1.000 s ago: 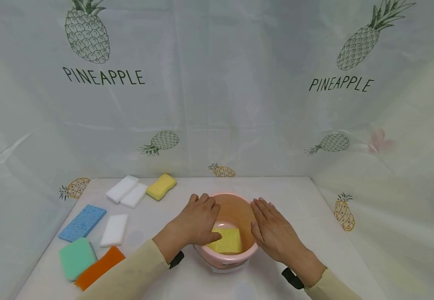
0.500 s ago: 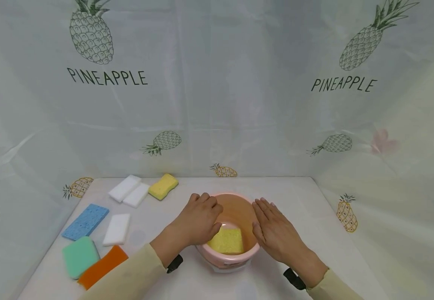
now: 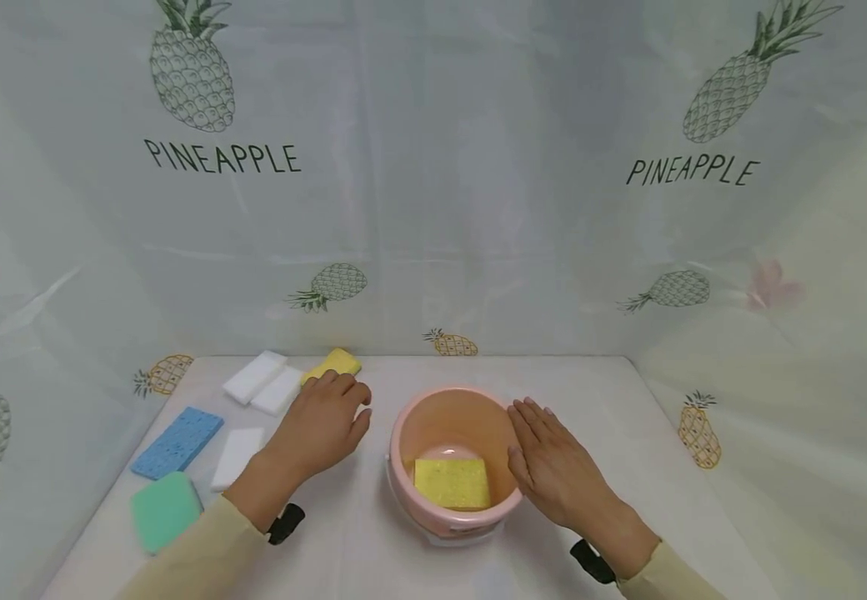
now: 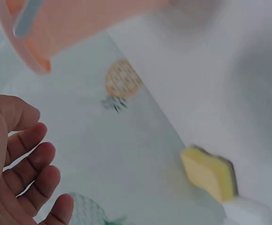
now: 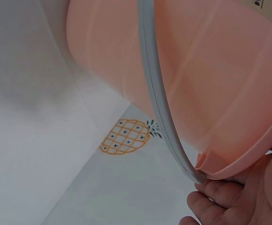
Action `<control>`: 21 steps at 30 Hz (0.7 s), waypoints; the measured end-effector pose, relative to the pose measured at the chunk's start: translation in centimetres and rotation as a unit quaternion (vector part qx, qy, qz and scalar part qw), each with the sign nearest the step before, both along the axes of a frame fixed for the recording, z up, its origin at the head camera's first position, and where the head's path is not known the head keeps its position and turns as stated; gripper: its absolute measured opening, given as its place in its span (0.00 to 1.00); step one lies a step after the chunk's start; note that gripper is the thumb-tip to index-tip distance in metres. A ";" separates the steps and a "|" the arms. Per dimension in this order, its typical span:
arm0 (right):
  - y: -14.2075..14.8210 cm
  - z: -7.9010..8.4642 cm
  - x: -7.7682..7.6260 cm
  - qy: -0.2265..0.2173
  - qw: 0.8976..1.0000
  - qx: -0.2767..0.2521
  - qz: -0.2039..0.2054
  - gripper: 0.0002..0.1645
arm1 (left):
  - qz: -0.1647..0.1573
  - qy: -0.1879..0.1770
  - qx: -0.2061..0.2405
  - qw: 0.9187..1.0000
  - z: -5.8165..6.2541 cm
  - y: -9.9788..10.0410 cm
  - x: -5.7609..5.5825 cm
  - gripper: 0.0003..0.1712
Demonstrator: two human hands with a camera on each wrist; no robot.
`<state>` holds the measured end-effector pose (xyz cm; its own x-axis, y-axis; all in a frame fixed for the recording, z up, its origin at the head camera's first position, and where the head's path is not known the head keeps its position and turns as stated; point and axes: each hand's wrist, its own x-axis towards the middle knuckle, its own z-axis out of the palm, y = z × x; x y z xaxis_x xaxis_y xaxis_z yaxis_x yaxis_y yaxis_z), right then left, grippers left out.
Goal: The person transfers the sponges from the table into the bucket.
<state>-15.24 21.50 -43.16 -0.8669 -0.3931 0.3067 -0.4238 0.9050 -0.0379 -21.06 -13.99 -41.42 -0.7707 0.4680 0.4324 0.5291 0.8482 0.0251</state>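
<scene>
A pink plastic bucket [image 3: 471, 421] stands mid-table, with a yellow sponge [image 3: 452, 485] lying inside. My right hand [image 3: 557, 467] rests against its right rim with fingers straight. In the right wrist view, those fingers [image 5: 215, 193] touch the rim near the end of the grey handle [image 5: 155, 84]. My left hand [image 3: 321, 425] is over the table left of the bucket, holding nothing, its fingers loosely bent. Closest beyond it is another yellow sponge [image 3: 339, 362], partly covered by the hand in the head view; a dark scouring layer shows in the left wrist view.
At the left lie white sponges [image 3: 255, 377], one partly behind my left forearm. A blue sponge [image 3: 177, 443] and a green sponge [image 3: 166, 511] lie farther left. A pineapple-print curtain [image 3: 433, 208] hangs behind the table.
My left hand has left the bucket's left rim and moved left toward the sponges. Its sleeve now covers the orange sponge. The right hand stays at the bucket.
</scene>
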 end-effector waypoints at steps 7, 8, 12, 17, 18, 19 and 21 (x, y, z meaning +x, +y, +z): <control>0.1 0.0 0.0 0.003 1.000 -0.003 0.005 0.33 | 0.053 -0.007 -0.036 0.998 -0.5 -5.1 -0.1 0.06; 0.1 0.0 0.0 0.003 1.000 -0.003 0.005 0.32 | 0.059 -0.010 -0.043 0.997 -0.6 -5.9 -0.1 0.06; 0.0 -0.1 0.0 0.004 1.000 -0.002 0.005 0.33 | 0.089 -0.022 -0.068 0.993 -1.0 -9.0 -0.1 0.08; 0.0 -0.3 0.0 0.009 1.000 -0.006 0.010 0.33 | 0.120 -0.032 -0.085 0.989 -1.6 -13.3 -0.1 0.10; 0.0 -0.3 0.0 0.009 1.000 -0.006 0.010 0.33 | 0.123 -0.036 -0.086 0.988 -1.7 -14.2 -0.1 0.10; 0.0 -0.3 0.0 0.010 1.000 -0.005 0.009 0.33 | 0.127 -0.041 -0.086 0.987 -1.8 -15.0 -0.1 0.10; 0.1 -0.2 0.1 0.011 1.000 -0.006 0.008 0.33 | 0.138 -0.056 -0.091 0.985 -2.1 -16.6 -0.2 0.11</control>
